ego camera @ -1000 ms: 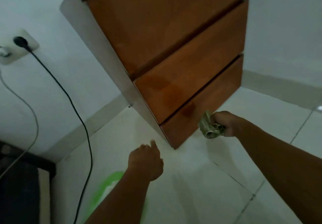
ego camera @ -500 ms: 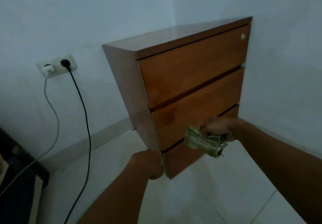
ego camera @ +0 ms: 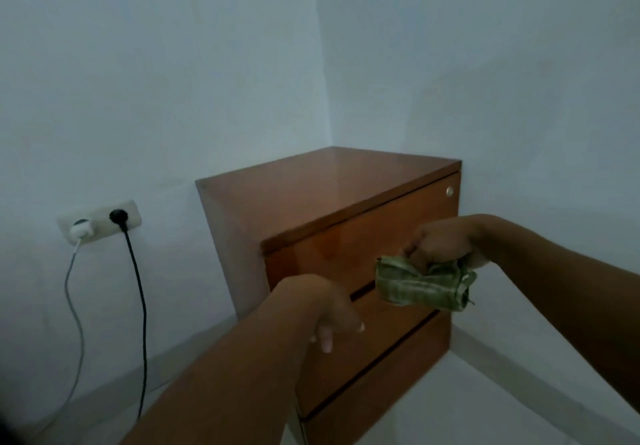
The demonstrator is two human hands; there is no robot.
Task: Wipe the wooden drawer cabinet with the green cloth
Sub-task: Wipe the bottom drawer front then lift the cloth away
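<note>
Right hand (ego camera: 445, 245) grips green cloth (ego camera: 424, 285) (crumpled)

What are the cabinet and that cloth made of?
The cabinet looks like wood or wood veneer with a glossy finish: reddish-brown, and its top reflects the wall's light. The cloth seems a soft woven fabric, green and crumpled into folds in the right hand; the fibre can't be told.

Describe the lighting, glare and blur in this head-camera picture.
Head view: dim, bluish light, walls grey. Soft sheen on the wooden drawer cabinet top and upper drawer front, no harsh glare. Wide-angle lens bends the wall corner and leans the cabinet. The left hand and the right hand gripping the green cloth are slightly soft; the image is grainy.
</note>
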